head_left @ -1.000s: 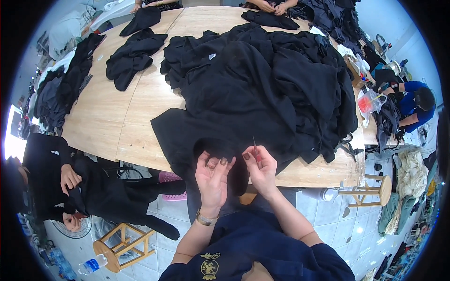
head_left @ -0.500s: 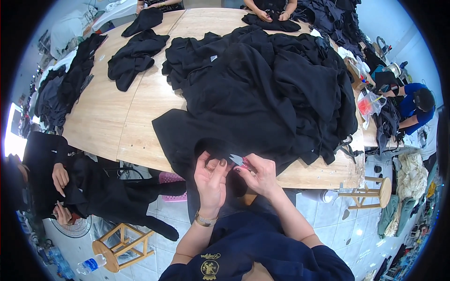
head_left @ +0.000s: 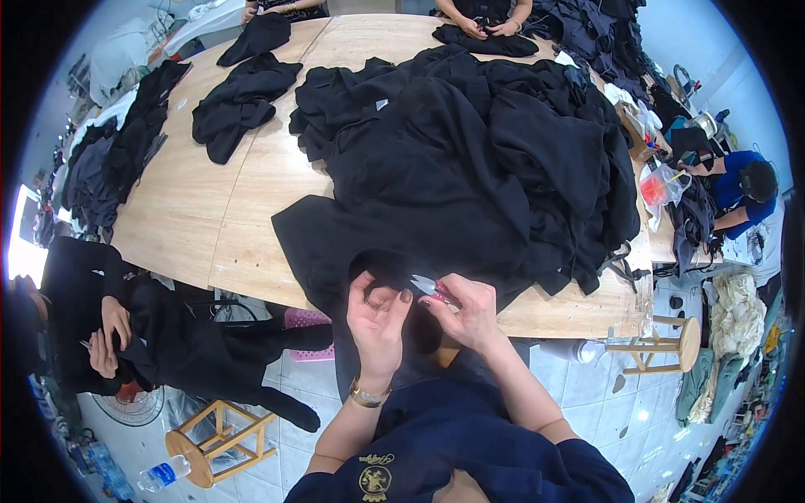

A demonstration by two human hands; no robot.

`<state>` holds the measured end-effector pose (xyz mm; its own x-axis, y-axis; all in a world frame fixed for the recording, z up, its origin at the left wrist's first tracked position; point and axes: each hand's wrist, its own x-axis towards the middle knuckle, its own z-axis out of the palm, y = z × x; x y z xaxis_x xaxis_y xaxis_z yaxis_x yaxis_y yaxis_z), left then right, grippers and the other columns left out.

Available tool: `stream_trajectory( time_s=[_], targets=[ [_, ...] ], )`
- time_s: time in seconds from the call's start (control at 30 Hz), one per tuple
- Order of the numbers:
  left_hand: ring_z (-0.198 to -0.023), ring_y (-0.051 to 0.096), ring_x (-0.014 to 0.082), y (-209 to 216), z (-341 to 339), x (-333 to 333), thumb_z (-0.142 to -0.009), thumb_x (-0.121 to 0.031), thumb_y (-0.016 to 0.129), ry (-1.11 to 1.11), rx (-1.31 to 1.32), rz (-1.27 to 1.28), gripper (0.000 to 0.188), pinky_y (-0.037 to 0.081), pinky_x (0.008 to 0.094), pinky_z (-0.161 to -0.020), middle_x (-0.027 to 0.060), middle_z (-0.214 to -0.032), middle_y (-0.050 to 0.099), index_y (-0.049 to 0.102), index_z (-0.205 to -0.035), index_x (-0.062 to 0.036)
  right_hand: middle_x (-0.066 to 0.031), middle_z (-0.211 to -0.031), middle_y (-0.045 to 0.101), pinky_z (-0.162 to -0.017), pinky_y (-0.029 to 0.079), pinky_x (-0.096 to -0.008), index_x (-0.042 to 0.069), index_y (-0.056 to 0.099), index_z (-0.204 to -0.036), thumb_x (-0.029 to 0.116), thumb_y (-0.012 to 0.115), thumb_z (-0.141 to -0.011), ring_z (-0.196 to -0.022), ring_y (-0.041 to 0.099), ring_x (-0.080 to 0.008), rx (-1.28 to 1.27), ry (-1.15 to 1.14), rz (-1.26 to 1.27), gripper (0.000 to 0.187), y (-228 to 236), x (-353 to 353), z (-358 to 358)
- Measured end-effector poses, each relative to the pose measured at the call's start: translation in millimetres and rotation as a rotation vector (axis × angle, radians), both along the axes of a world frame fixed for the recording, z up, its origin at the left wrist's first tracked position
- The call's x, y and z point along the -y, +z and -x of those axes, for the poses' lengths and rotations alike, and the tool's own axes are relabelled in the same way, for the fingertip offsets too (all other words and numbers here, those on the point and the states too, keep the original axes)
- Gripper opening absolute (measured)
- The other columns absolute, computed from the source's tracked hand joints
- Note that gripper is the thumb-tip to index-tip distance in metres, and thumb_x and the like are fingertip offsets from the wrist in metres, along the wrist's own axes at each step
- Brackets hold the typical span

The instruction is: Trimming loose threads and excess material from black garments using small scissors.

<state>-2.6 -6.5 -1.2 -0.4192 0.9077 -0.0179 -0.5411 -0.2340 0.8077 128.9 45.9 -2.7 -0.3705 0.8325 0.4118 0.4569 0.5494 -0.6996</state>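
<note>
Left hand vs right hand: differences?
The right hand grips small snips; the left hand shows no tool. The left hand has a watch at its wrist; the right hand's wrist is bare.
Shared: both have dark thumbnails and are near the black cloth.

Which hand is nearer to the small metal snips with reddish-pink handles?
Right: the right hand grips the snips; the left hand sits close to the blade tips, on their left side.

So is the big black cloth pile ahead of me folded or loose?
Loosely heaped: the black cloth pile is rumpled, with creases in different directions and uneven edges.
</note>
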Motion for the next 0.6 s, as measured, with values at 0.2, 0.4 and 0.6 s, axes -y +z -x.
stream_trajectory(
  time_s=[0.2, 0.4, 0.6],
  targets=[
    [-0.08, 0.056, 0.0065, 2.2, -1.1, -1.4, -0.081, 0.006, 0.061, -0.005, -0.038, 0.016, 0.046, 0.044, 0.0184, -0.074, 0.0041, -0.084, 0.058, 0.036, -0.119, 0.002, -0.0102, -0.058, 0.053, -0.047, 0.041, -0.0305, 0.003, 0.055, -0.07, 0.023, 0.071, -0.071, -0.05, 0.054, -0.0262, 0.011, 0.001, -0.053, 0.026, 1.2, -2.4, 0.3],
    [-0.078, 0.055, 0.0058, 4.0, -0.2, -1.7, -0.081, 0.006, 0.061, -0.022, 0.004, 0.024, 0.046, 0.044, 0.0185, -0.074, 0.0036, -0.083, 0.057, 0.036, -0.12, 0.0018, -0.0096, -0.057, 0.052, -0.046, 0.04, -0.0309, 0.003, 0.055, -0.069, 0.023, 0.072, -0.071, -0.049, 0.053, -0.0256, -0.027, -0.004, -0.056, 0.026, 0.2, -3.6, -2.3],
    [-0.079, 0.055, 0.0065, 3.5, 0.3, -2.4, -0.081, 0.006, 0.06, -0.018, -0.001, 0.022, 0.046, 0.044, 0.0186, -0.074, 0.0039, -0.083, 0.057, 0.036, -0.12, 0.0015, -0.0056, -0.054, 0.049, -0.043, 0.036, -0.0299, 0.006, 0.052, -0.064, 0.033, 0.07, -0.074, -0.043, 0.049, -0.0224, -0.012, -0.005, -0.146, 0.034, -1.8, -4.5, -1.5]
  ],
)
